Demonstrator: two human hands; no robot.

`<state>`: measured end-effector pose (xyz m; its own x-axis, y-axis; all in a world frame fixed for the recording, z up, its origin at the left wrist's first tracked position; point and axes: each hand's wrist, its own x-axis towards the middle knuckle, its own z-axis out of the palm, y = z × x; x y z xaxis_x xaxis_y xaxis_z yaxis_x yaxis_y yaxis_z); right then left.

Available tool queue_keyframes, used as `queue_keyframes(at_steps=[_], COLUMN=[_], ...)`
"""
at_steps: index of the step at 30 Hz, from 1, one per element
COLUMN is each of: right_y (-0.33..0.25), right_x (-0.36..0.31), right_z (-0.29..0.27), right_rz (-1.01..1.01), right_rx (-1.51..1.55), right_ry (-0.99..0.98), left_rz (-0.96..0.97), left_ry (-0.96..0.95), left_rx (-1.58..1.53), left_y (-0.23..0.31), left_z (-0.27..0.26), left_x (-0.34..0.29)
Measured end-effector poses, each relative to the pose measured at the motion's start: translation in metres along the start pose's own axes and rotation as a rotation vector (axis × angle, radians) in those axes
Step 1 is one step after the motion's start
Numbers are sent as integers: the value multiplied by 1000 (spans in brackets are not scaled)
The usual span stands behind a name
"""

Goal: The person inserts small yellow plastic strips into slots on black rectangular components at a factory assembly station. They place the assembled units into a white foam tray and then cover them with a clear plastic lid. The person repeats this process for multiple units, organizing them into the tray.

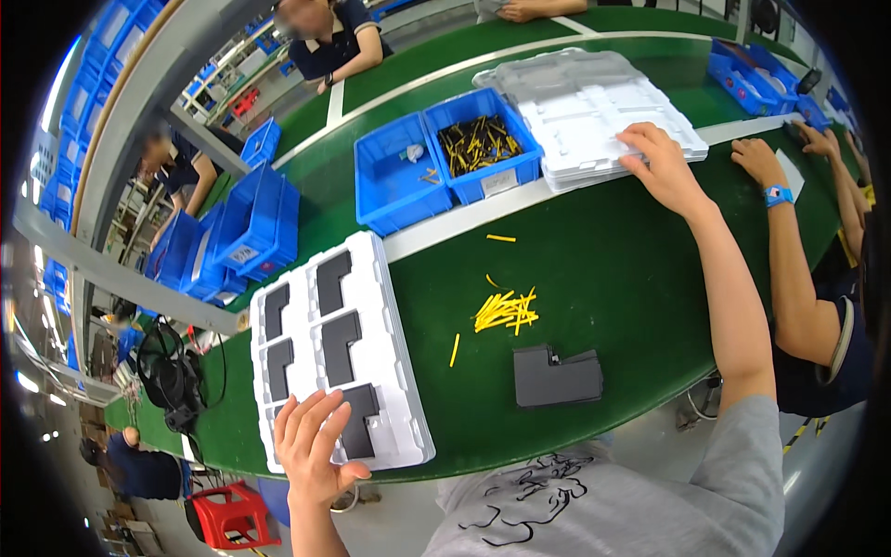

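My left hand (pixel 314 446), fingers spread, is over the near edge of a white plastic tray (pixel 401 408). Several black L-shaped pieces (pixel 341 348) lie in the tray's pockets, one of them partly behind my fingers. My right hand (pixel 664 169) reaches out to the back right, its fingers stretched over the edge of a stack of white plastic trays (pixel 603 111); I cannot tell how firmly they touch. Between my arms, a black L-shaped piece (pixel 557 379) lies on the green table, apparently on top of another. Beyond it is a loose pile of thin yellow strips (pixel 504 312).
Two blue bins (pixel 394 200) stand behind the pile; the right one holds black and yellow strips (pixel 478 146). More blue bins (pixel 255 223) line the left, near a black fan (pixel 172 371). A co-worker's arm (pixel 794 251) rests on the green table (pixel 640 278) at right.
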<state>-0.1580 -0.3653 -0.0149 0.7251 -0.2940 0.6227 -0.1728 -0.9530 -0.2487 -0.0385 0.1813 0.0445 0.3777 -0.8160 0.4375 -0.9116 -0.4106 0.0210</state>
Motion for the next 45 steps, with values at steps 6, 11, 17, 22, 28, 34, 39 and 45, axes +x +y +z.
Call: queue_keyframes(at_steps=[6,11,17,22,28,34,39,45], right_y=[-3,-18,-19,-13,-17,-14,-63,-145], right_x=[2,1,8,9,11,11,16,-8], right_z=[0,1,-4,-12,-11,-7,-8,7], right_rz=[-101,-150,-155,-170,-96,-141,-345,-637], right_rx=[-17,-8,-31,-74,-33,54,15,137], right_ry=[-4,17,-36,96,153,293,258,145], left_rz=[230,374,389,361,341,321,162,-353], left_ry=[-93,-165,-169,-178,-214,-215,-259,-152], left_rx=[59,-36,-182,-321,-428,-479,-669,-1491], left_y=[4,17,15,12,11,8,1,1], left_z=[1,19,49,50,50,56,63,79], left_x=[61,102,97,99,100,100,96,87])
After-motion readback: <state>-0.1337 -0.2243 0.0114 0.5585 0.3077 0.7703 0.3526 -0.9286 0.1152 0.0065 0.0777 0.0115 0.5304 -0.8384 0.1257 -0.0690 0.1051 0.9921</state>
